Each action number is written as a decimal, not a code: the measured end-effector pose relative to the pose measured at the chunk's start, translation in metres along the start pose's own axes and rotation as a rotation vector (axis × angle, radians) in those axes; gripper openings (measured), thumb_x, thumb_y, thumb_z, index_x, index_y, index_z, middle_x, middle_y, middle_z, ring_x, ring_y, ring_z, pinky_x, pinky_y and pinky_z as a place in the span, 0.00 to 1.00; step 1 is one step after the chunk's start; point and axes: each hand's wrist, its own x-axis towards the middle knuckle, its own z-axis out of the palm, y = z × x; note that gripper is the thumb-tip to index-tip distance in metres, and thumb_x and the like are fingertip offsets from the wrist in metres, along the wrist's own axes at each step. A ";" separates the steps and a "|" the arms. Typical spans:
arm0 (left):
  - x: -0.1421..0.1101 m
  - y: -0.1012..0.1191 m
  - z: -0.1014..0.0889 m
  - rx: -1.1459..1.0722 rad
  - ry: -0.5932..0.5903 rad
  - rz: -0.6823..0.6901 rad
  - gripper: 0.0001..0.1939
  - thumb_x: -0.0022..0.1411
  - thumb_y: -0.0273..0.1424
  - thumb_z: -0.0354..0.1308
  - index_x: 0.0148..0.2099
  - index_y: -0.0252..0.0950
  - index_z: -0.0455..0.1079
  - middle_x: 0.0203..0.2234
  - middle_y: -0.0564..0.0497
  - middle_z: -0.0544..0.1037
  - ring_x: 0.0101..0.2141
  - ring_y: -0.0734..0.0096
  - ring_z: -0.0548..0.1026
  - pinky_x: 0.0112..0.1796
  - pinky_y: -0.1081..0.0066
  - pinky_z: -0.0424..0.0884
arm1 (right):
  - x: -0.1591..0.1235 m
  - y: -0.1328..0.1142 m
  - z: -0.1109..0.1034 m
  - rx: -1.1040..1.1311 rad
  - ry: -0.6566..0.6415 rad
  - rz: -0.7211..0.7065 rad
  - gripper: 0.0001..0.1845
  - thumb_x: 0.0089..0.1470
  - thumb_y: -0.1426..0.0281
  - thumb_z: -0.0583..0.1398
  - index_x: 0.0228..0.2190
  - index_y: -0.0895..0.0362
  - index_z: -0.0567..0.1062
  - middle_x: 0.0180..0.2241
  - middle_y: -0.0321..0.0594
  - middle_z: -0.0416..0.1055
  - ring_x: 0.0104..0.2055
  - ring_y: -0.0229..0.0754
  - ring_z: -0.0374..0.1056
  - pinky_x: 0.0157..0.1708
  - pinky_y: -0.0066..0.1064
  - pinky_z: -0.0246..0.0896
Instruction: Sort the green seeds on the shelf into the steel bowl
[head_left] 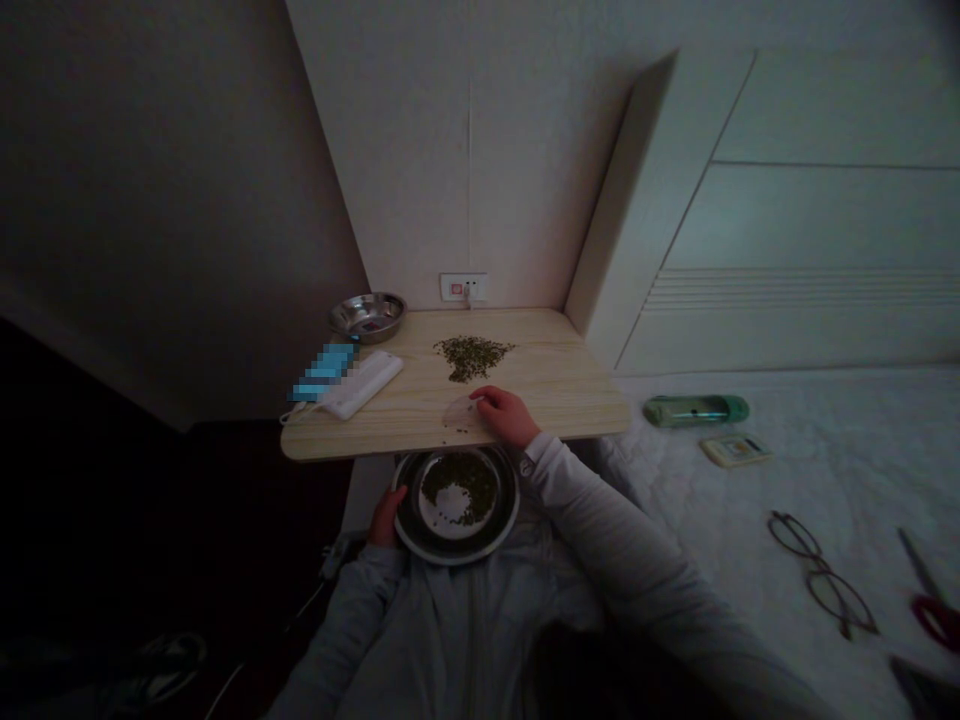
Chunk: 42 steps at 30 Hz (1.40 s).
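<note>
My left hand (386,517) grips the left rim of a round metal basin (459,555) held under the table's front edge. In its pale middle lie many small green grains (480,485), probably beans, with a bare whitish patch among them. My right hand (511,415) rests at the front of the wooden tabletop, fingers curled with thumb and forefinger close together. Beside its fingertips a faint rounded patch shows; I cannot tell whether it is a shadow or something clear. A few loose grains lie there. Farther back is a spread pile of green grains (471,356).
On the wooden table (555,370) stand a steel bowl (369,315), a blurred-out phone (326,370) and a white power strip (364,385). A wall socket (463,287) is behind. The bed holds a green case (696,410), glasses (821,572) and red-handled scissors (934,615).
</note>
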 end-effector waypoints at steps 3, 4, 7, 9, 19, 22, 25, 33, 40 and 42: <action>0.001 -0.001 0.000 0.011 0.028 0.000 0.07 0.33 0.36 0.58 0.19 0.39 0.68 0.22 0.50 0.75 0.42 0.56 0.65 0.44 0.63 0.58 | -0.001 -0.002 0.000 -0.007 -0.020 -0.005 0.15 0.43 0.68 0.48 0.32 0.57 0.70 0.20 0.33 0.62 0.23 0.32 0.55 0.26 0.24 0.49; 0.001 -0.001 0.000 0.006 0.020 0.001 0.07 0.33 0.36 0.58 0.19 0.39 0.68 0.22 0.50 0.75 0.42 0.56 0.65 0.43 0.62 0.58 | -0.001 -0.002 0.000 -0.010 -0.029 -0.011 0.14 0.43 0.68 0.49 0.32 0.57 0.70 0.20 0.33 0.63 0.23 0.32 0.56 0.27 0.24 0.50; -0.001 0.001 0.003 -0.012 -0.016 0.020 0.07 0.35 0.37 0.57 0.21 0.40 0.69 0.23 0.51 0.75 0.41 0.57 0.66 0.43 0.63 0.59 | -0.001 -0.003 0.000 -0.011 -0.048 -0.020 0.14 0.42 0.69 0.49 0.31 0.57 0.70 0.22 0.34 0.64 0.25 0.32 0.56 0.28 0.24 0.50; -0.003 0.002 0.004 -0.027 -0.026 0.022 0.08 0.36 0.37 0.57 0.22 0.39 0.70 0.24 0.51 0.75 0.40 0.58 0.67 0.43 0.63 0.59 | -0.002 -0.003 0.000 -0.002 -0.057 -0.018 0.14 0.43 0.69 0.49 0.31 0.57 0.70 0.22 0.34 0.64 0.25 0.32 0.57 0.28 0.24 0.50; -0.003 -0.002 0.002 -0.101 -0.048 -0.041 0.10 0.33 0.36 0.58 0.22 0.37 0.70 0.24 0.50 0.76 0.38 0.58 0.68 0.42 0.64 0.60 | -0.006 -0.001 0.000 -0.004 -0.105 -0.040 0.13 0.42 0.69 0.50 0.31 0.57 0.70 0.21 0.33 0.64 0.23 0.31 0.55 0.26 0.23 0.49; 0.002 -0.005 0.001 -0.119 -0.065 -0.067 0.13 0.33 0.37 0.59 0.24 0.36 0.70 0.23 0.50 0.76 0.37 0.58 0.69 0.40 0.63 0.61 | -0.006 -0.001 0.000 0.009 -0.120 -0.041 0.13 0.42 0.69 0.50 0.31 0.57 0.70 0.20 0.33 0.64 0.23 0.31 0.55 0.25 0.23 0.48; 0.006 -0.007 -0.003 -0.080 -0.047 -0.033 0.11 0.33 0.37 0.59 0.23 0.37 0.70 0.22 0.50 0.76 0.37 0.58 0.69 0.40 0.64 0.61 | -0.007 -0.001 0.000 0.029 -0.127 -0.033 0.13 0.42 0.69 0.50 0.31 0.57 0.70 0.20 0.32 0.63 0.22 0.30 0.54 0.24 0.22 0.48; 0.007 -0.007 -0.003 -0.040 -0.041 -0.005 0.11 0.33 0.37 0.58 0.22 0.36 0.70 0.21 0.50 0.75 0.37 0.58 0.69 0.41 0.62 0.60 | -0.009 -0.004 -0.002 0.077 -0.144 -0.006 0.13 0.41 0.70 0.50 0.30 0.58 0.70 0.18 0.31 0.61 0.20 0.29 0.52 0.22 0.22 0.47; 0.001 -0.003 0.001 -0.027 -0.029 0.019 0.09 0.35 0.36 0.57 0.22 0.39 0.70 0.23 0.50 0.75 0.38 0.59 0.68 0.41 0.63 0.60 | -0.009 -0.003 -0.002 0.054 -0.131 -0.038 0.13 0.42 0.70 0.50 0.31 0.58 0.70 0.18 0.31 0.61 0.21 0.30 0.53 0.22 0.22 0.47; -0.001 -0.001 0.002 -0.040 -0.038 -0.004 0.09 0.35 0.37 0.57 0.22 0.38 0.70 0.23 0.50 0.75 0.37 0.59 0.69 0.40 0.63 0.60 | -0.010 -0.003 -0.001 0.039 -0.138 -0.042 0.13 0.42 0.70 0.50 0.30 0.57 0.70 0.18 0.31 0.61 0.20 0.30 0.53 0.22 0.22 0.46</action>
